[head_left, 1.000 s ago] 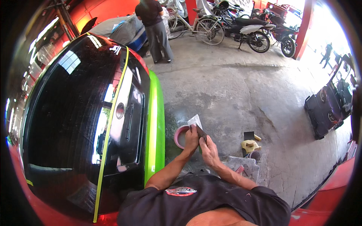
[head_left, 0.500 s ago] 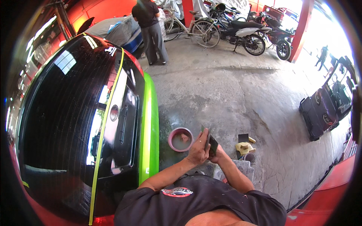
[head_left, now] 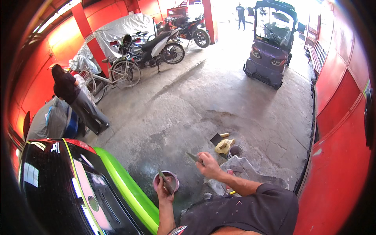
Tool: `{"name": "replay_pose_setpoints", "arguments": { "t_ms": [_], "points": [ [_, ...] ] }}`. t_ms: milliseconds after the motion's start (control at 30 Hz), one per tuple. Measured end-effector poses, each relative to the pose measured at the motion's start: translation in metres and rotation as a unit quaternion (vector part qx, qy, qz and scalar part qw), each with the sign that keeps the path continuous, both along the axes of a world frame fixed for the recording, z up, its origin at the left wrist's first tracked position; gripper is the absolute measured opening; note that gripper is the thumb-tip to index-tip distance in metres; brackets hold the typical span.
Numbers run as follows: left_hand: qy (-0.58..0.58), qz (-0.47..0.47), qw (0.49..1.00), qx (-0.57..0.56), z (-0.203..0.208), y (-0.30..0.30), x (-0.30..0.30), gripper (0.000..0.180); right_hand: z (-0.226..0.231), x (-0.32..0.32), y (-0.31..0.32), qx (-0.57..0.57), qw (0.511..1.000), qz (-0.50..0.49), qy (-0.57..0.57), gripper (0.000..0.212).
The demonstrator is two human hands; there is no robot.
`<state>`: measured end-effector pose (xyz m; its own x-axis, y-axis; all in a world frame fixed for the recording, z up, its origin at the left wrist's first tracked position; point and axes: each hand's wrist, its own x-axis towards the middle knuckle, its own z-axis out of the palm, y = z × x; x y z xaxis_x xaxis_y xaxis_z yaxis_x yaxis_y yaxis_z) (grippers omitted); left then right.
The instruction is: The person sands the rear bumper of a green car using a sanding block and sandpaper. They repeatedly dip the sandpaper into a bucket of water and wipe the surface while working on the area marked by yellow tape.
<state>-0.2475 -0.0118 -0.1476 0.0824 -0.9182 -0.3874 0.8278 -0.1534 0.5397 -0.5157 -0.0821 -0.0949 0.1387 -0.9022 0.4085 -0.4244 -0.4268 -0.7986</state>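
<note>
My left hand (head_left: 165, 193) is closed on a thin dark flat plate (head_left: 167, 184), held upright over the near side of a pink round tub (head_left: 177, 182). Cloudy water and a pinkish lump lie in the tub. Apart from it, my right hand (head_left: 208, 166) grips a thin grey-green flat piece (head_left: 192, 157) whose pointed end sticks out to the left. Blur and small size hide the exact kind of both pieces. Left of my left forearm is the green bumper (head_left: 127, 186) of a black car (head_left: 51, 180) with yellow tape along its back.
Ahead on the concrete lie a black square sheet (head_left: 216, 139), a crumpled yellow item (head_left: 224, 146) and a clear cup (head_left: 235, 150). A person (head_left: 74, 92) stands far left near a bicycle (head_left: 124, 73) and motorcycles (head_left: 162, 51). A small purple vehicle (head_left: 268, 55) stands ahead; red panels (head_left: 337, 164) line the right.
My hands, close together before, are now apart, each with a thin flat piece. The left is over the tub, the right farther right. The view has turned right.
</note>
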Motion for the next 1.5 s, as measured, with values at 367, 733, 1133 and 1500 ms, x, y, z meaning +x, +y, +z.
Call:
{"name": "replay_pose_setpoints", "arguments": {
  "t_ms": [367, 733, 1133, 1500],
  "points": [
    [-0.179, -0.447, 0.871, 0.097, 0.095, 0.014, 0.003, 0.035, -0.024, 0.019, -0.031, -0.045, 0.949, 0.118, 0.290, 0.035],
    [-0.105, 0.014, 0.994, 0.027, 0.068, 0.054, 0.034, 0.034, 0.053, 0.051, 0.031, -0.203, 0.858, 0.435, 0.182, 0.061],
    [-0.363, -0.007, 0.931, -0.032, 0.101, 0.047, 0.037, 0.041, 0.014, 0.040, 0.010, 0.069, 0.969, 0.219, 0.092, 0.048],
    [-0.190, 0.170, 0.961, -0.108, 0.121, -0.006, -0.022, 0.046, 0.079, 0.096, 0.086, 0.083, 0.913, 0.393, -0.078, 0.053]
  ]
}}
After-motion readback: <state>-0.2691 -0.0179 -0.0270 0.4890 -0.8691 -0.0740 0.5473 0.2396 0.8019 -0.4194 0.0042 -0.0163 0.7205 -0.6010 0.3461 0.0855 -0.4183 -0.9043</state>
